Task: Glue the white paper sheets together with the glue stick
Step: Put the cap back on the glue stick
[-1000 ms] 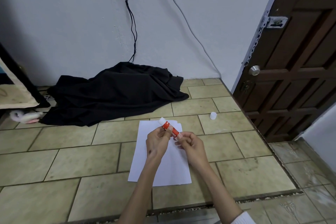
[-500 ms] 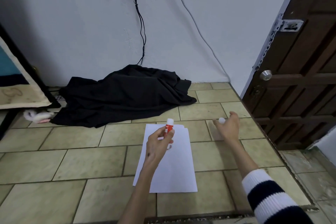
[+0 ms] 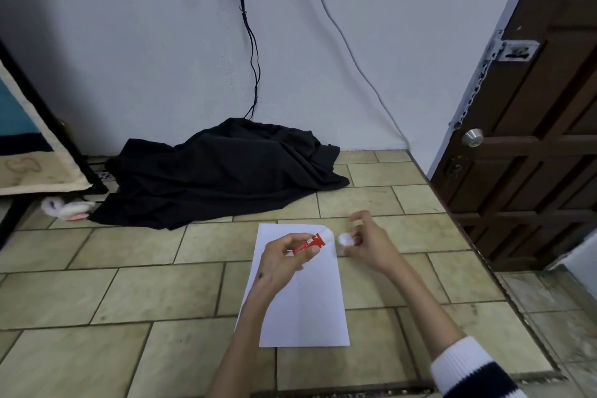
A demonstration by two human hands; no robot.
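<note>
1. Showing the head view of a tiled floor (image 3: pixel 161 294) where it meets a white wall (image 3: pixel 129 42), with a dark wooden door (image 3: pixel 533 155) at right.
2. Left hand (image 3: pixel 284 255): fingers and thumb curled round the red barrel of the glue stick (image 3: pixel 311 242), which is held above the far end of the paper, tilted, its white tip pointing up and to the right.
3. Right hand (image 3: pixel 368 245): thumb and fingers pinch a small white cap (image 3: pixel 345 238), held just beside the tip of the glue stick, apart from it; the remaining fingers are loosely spread and motion-blurred.
4. White paper sheets (image 3: pixel 307 307): lying flat on the floor directly below both hands, long side running away from the viewer; a second edge shows at the far right corner, so that more than one sheet lies stacked. How many cannot be told.
5. Right sleeve (image 3: pixel 468 368): white cuff with a dark band, at the lower right.
6. Black cloth (image 3: pixel 219 171): heaped on the floor against the wall, well apart from the paper.
7. Black cables (image 3: pixel 248 26) hang down the wall to the cloth; a thin white cable (image 3: pixel 349 48) runs down towards the corner.
8. Door fittings: round metal knob (image 3: pixel 472 137), with a chain latch (image 3: pixel 517 50) above it.
</note>
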